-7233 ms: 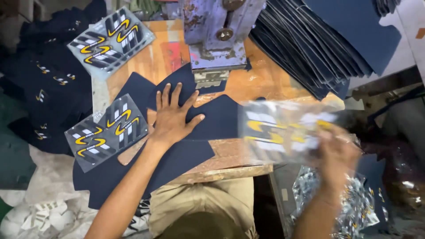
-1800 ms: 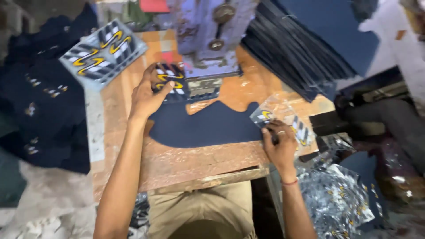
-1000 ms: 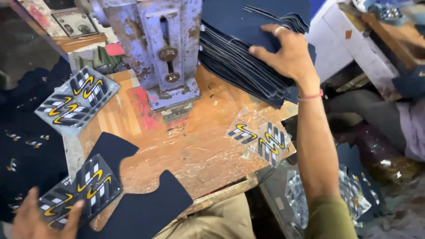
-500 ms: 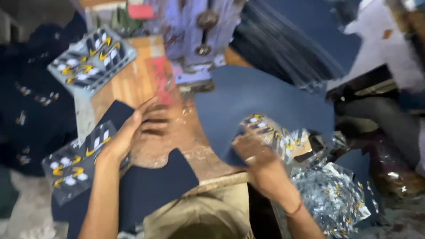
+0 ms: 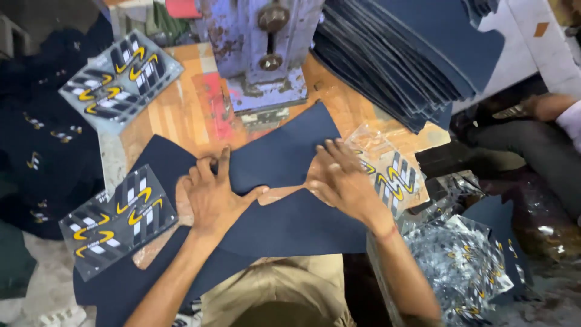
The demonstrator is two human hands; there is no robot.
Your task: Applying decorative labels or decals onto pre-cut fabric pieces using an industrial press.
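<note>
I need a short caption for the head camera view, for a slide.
Both hands, left hand and right hand, press flat on a navy fabric piece lying before a blue press machine.

The blue press machine (image 5: pixel 266 54) is running off the top edge, its upper body unseen. The right hand (image 5: pixel 342 178) is covering part of a clear transfer sheet (image 5: pixel 393 175), while a seated co-worker's leg (image 5: pixel 532 145) is leaving frame at right.
</note>
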